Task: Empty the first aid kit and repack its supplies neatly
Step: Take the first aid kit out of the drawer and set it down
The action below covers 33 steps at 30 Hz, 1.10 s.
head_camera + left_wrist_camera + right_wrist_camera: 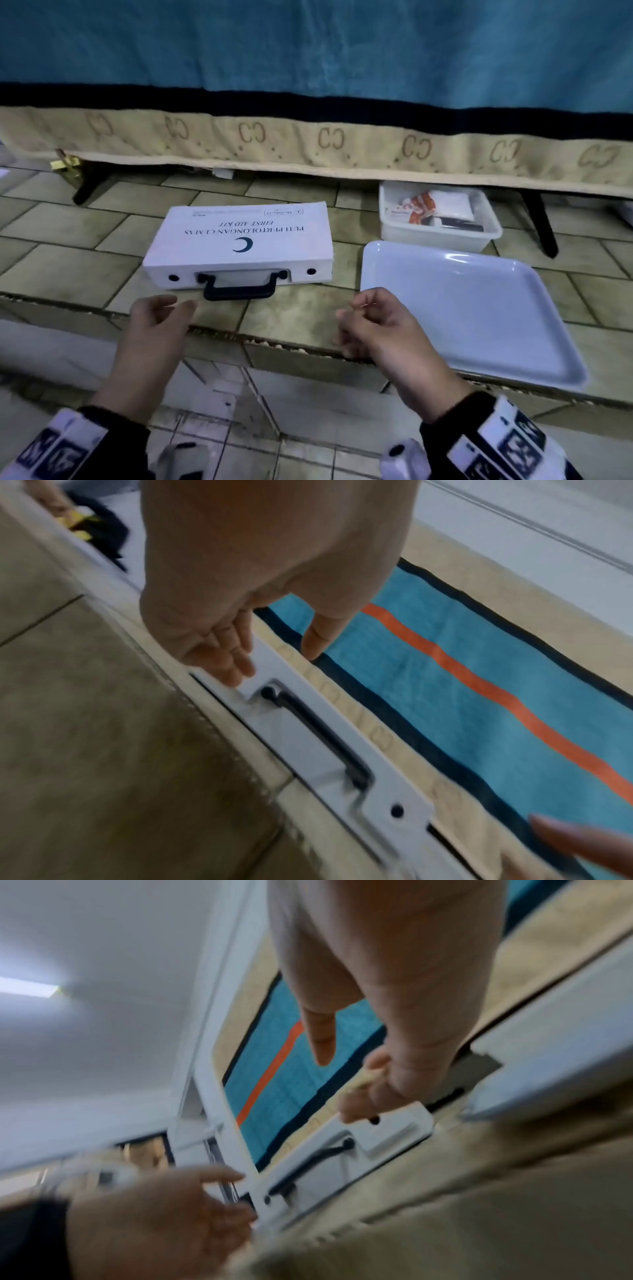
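Note:
The white first aid kit (239, 236) lies shut and flat on the tiled ledge, its black handle (239, 287) facing me. My left hand (161, 315) hovers just in front of the kit's left front corner, fingers relaxed and empty. In the left wrist view the left hand's fingertips (236, 669) are close to the kit's front face (387, 785), beside the handle (318, 729). My right hand (373, 322) hangs loosely curled in front of the kit's right corner and holds nothing. The right wrist view shows it (377, 1069) above the kit's front face (394, 1123).
A white tray (479, 308) lies to the right of the kit. Behind it a white plastic bin (438, 238) holds packets (435, 205). A blue blanket with a beige border (325, 144) hangs at the back over black legs (541, 222). The ledge edge (274, 339) drops toward me.

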Each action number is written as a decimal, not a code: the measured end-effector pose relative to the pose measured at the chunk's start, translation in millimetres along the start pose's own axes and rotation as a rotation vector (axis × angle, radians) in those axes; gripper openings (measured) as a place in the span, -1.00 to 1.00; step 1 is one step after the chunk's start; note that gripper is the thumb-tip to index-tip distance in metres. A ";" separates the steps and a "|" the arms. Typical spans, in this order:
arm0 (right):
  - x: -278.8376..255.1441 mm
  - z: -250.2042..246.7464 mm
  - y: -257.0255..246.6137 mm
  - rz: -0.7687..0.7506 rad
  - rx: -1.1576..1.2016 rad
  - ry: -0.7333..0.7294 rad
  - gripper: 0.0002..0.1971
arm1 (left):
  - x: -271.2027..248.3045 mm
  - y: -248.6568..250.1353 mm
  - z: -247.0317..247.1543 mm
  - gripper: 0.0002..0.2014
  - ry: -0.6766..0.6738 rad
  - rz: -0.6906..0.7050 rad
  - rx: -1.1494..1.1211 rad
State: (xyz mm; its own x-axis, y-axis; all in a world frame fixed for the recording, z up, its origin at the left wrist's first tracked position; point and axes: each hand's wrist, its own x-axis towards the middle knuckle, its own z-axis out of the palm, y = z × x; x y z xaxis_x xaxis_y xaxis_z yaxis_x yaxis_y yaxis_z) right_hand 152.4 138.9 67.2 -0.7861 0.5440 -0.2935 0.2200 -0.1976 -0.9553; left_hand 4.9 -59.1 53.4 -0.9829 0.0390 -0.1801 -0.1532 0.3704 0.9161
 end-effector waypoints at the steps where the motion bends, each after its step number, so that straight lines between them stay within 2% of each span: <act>1: 11.1 7.6 -7.6 0.080 0.116 -0.014 -0.86 | 9.8 1.6 0.1 -0.69 -0.019 -0.065 -0.109; 4: 43.1 25.4 -21.8 0.314 0.350 -0.059 -0.87 | 32.1 11.6 3.9 -0.74 -0.112 -0.214 -0.366; 6: 62.3 35.6 -26.9 0.392 0.419 -0.073 -0.79 | 46.9 19.1 7.7 -0.78 -0.150 -0.268 -0.423; 11: 97.0 59.3 -30.8 0.422 0.493 0.054 -0.76 | 85.8 23.8 8.2 -0.82 -0.190 -0.317 -0.445; 16: 112.9 61.3 -32.1 0.421 0.509 0.196 -0.76 | 115.2 35.5 13.2 -0.86 -0.311 -0.369 -0.414; 18: 116.8 55.8 -32.2 0.413 0.540 0.251 -0.76 | 122.0 43.4 18.9 -0.84 -0.358 -0.396 -0.420; 21: 118.1 52.5 -37.0 0.376 0.594 0.323 -0.81 | 133.1 52.6 28.1 -0.72 -0.414 -0.408 -0.400; 24: 117.7 52.2 -46.0 0.319 0.599 0.398 -0.87 | 143.0 60.8 37.0 -0.73 -0.487 -0.365 -0.449; 26: 117.2 47.9 -50.9 0.278 0.562 0.422 -0.81 | 147.1 64.0 41.8 -0.70 -0.525 -0.328 -0.513; 29: 114.9 37.1 -57.7 0.208 0.478 0.448 -0.76 | 147.2 69.9 43.7 -0.69 -0.506 -0.287 -0.550; 33: 118.8 21.2 -71.3 0.037 0.240 0.495 -0.78 | 143.2 84.0 41.3 -0.89 -0.390 -0.249 -0.603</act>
State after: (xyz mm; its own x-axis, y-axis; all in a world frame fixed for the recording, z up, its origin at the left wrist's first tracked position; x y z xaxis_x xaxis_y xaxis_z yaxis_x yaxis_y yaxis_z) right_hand 31.0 200.3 101.1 -0.4018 0.8403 -0.3639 0.0590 -0.3728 -0.9260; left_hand -144.5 15.9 89.8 -0.8215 0.3876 -0.4182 -0.5054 -0.1554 0.8488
